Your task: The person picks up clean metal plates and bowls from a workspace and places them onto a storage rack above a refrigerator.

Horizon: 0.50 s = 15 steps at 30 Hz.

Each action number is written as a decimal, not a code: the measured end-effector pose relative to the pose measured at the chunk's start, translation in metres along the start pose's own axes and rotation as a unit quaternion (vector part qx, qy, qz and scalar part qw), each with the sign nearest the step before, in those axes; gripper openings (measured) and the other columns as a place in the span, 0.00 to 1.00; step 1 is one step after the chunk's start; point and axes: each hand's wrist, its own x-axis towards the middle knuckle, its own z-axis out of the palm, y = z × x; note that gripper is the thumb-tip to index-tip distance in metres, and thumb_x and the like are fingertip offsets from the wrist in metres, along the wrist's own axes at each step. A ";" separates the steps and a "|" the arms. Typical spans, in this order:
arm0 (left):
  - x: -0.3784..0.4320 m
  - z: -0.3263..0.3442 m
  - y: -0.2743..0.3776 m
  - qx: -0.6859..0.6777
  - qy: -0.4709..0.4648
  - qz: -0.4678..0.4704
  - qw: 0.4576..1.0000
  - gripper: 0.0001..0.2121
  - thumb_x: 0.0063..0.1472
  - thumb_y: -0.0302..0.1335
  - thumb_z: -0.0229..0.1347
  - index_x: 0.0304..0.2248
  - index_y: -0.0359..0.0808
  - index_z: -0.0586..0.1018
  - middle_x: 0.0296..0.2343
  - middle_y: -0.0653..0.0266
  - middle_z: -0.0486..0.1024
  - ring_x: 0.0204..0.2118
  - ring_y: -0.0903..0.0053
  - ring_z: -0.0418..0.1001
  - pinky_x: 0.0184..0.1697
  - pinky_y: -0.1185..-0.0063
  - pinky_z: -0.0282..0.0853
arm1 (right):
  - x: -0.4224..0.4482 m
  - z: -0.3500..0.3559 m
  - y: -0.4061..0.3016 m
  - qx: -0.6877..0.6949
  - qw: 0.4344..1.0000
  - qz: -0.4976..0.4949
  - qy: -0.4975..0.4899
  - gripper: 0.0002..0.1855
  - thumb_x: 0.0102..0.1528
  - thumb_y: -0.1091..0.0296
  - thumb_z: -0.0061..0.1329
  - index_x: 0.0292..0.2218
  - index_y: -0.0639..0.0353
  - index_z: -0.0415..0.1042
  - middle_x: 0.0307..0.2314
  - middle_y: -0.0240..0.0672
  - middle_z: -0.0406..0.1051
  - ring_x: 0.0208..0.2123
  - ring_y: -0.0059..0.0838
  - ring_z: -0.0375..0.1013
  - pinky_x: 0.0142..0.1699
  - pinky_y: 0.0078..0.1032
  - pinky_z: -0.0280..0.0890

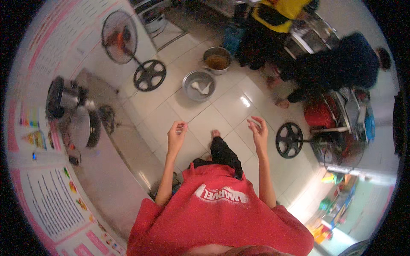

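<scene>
My left hand (178, 132) hovers in the air in front of my body, its fingers loosely curled with nothing visible in them. Opposite it, my right hand (258, 127) is raised with bent fingers apart from the thumb, also holding nothing. Both hands are apart from any object. Beyond them, a round metal basin (189, 91) sits on the tiled floor (205, 116), nearest my left hand. Inside it lies a white item (201, 87), too blurred to name. Just behind the basin is a metal pot (215, 50) with brownish contents (217, 62).
One pedestal fan (150, 75) stands at left, another (289, 140) at right. Metal cookware (80, 126) rests along the left counter (96, 179). Two people in dark clothing (346, 64) and yellow and black clothing (278, 16) are at upper right, near a red container (318, 112).
</scene>
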 end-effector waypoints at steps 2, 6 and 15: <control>0.013 -0.007 -0.001 -0.016 0.048 -0.030 0.998 0.09 0.61 0.32 0.53 0.37 0.36 0.74 0.29 0.65 0.75 0.31 0.81 0.72 0.32 0.82 0.68 | 0.039 0.010 0.003 0.004 0.999 -0.034 -0.020 0.15 0.57 0.71 0.47 0.46 0.62 0.65 0.43 0.37 0.67 0.45 0.30 0.71 0.46 0.24 0.67; 0.048 0.002 -0.019 -0.075 0.126 -0.061 0.987 0.11 0.62 0.34 0.52 0.38 0.36 0.74 0.30 0.64 0.74 0.33 0.81 0.71 0.34 0.82 0.68 | 0.102 0.019 -0.003 -0.008 0.998 -0.024 -0.056 0.14 0.57 0.71 0.47 0.45 0.61 0.65 0.43 0.36 0.68 0.44 0.30 0.72 0.42 0.23 0.68; 0.118 -0.017 -0.014 -0.074 0.235 -0.116 0.962 0.11 0.62 0.34 0.52 0.39 0.36 0.72 0.34 0.65 0.74 0.37 0.80 0.72 0.38 0.81 0.69 | 0.238 0.113 -0.019 -0.082 0.975 0.000 -0.207 0.12 0.57 0.70 0.47 0.44 0.58 0.65 0.40 0.35 0.69 0.39 0.27 0.73 0.38 0.22 0.68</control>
